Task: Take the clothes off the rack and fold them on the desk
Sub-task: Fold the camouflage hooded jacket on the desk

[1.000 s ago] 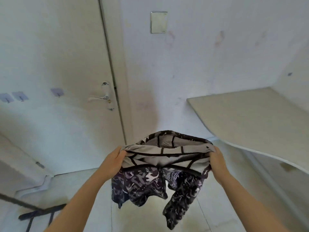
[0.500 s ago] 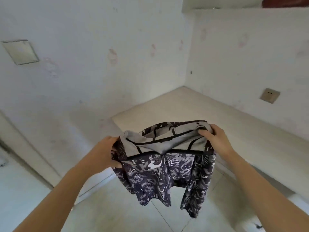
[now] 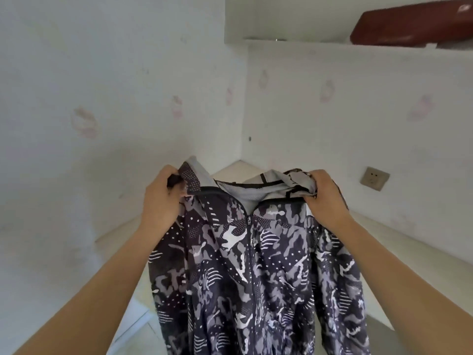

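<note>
A dark patterned zip jacket (image 3: 256, 272) with a grey mesh lining hangs in front of me, its front facing me and the zip closed to the chest. My left hand (image 3: 161, 201) grips its left shoulder by the collar. My right hand (image 3: 323, 198) grips the right shoulder together with bunched hood fabric. The jacket hangs over the near part of the beige desk (image 3: 399, 239), which fills the room's corner; its lower part runs out of view. The rack is not in view.
White walls meet in a corner behind the desk. A wall socket (image 3: 375, 178) sits on the right wall above the desk. A high shelf (image 3: 294, 42) carries a dark red case (image 3: 414, 24). Floor tiles (image 3: 133, 319) show at the lower left.
My view has swung right, from the door to the desk corner. The jacket, bunched before, now hangs open full length with its front toward me, and both hands have risen.
</note>
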### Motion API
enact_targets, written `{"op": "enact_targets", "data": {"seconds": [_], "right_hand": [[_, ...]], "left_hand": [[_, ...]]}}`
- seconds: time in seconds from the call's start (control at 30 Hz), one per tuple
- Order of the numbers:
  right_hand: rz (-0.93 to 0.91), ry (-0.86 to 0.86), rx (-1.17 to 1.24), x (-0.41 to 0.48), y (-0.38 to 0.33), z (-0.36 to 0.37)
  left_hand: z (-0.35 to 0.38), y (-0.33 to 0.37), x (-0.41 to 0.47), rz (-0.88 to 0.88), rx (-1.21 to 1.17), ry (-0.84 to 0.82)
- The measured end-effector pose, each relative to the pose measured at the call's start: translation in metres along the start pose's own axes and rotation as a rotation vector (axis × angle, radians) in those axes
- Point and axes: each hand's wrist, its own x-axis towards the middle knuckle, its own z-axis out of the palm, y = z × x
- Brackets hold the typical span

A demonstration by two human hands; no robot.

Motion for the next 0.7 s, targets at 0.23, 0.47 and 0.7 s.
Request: {"op": "enact_targets", "data": {"seconds": [0.23, 0.47, 0.7], "right_hand": [[-0.108, 0.157, -0.016, 0.139, -0.002, -0.006], [-0.125, 0.149, -0.011, 0.255, 0.032, 0.032], [-0.037, 0.004, 0.057, 0.356, 0.106, 0.119]], "left_hand": [[0.043, 0.002, 0.157, 0.218, -0.04, 0.082], [0.116, -0.021, 0.266, 0.296, 0.094, 0.065], [0.218, -0.092, 0.331, 0.173, 0.226, -0.059]]}}
